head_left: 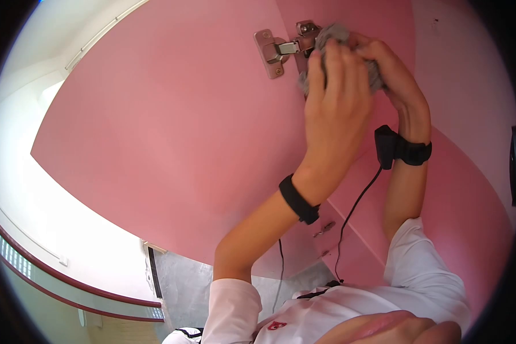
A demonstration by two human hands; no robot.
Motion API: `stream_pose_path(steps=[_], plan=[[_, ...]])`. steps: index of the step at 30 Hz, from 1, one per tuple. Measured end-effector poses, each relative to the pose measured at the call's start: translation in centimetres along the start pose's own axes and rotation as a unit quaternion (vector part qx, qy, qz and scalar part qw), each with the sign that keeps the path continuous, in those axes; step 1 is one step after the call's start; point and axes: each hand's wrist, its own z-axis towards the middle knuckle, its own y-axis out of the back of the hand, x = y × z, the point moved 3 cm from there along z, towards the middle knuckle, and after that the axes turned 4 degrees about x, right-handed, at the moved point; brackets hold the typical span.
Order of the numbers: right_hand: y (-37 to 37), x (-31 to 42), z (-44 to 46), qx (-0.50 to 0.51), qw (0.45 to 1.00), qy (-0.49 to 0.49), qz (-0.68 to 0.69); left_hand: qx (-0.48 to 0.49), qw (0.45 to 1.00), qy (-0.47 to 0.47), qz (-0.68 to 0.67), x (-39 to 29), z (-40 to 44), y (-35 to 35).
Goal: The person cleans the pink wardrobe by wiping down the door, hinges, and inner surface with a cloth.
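A crumpled grey cloth is bunched against the pink cabinet beside a metal door hinge. My left hand presses on the cloth, its fingers pointing up and bent over it. My right hand grips the cloth from the right side, and its fingertips are partly hidden behind the bundle. The hinge's plate is screwed to the pink door, and its arm reaches toward the cabinet side. The cloth and my fingers cover part of the hinge's right end.
Black straps circle both wrists, and a black cable hangs from the right one. Lower down is a small metal fitting on the pink cabinet. A dark red rail curves at lower left, near grey flooring.
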Motion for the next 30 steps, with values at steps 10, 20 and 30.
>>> stream_pose_path(steps=[10, 20, 30], plan=[[1.0, -3.1, -3.8, 0.058, 0.995, 0.068, 0.033, -0.028, 0.998, 0.007, -0.058, -0.4, -4.1, -2.4], [-1.0, -2.8, -4.7, 0.259, 0.954, -0.059, -0.136, 0.054, 0.996, 0.002, -0.077, 0.9, -8.4, 0.5], [-2.7, -3.7, -4.7, 0.006, 0.997, 0.072, -0.001, 0.030, 0.996, -0.045, -0.071, 2.9, -5.3, 0.1]])
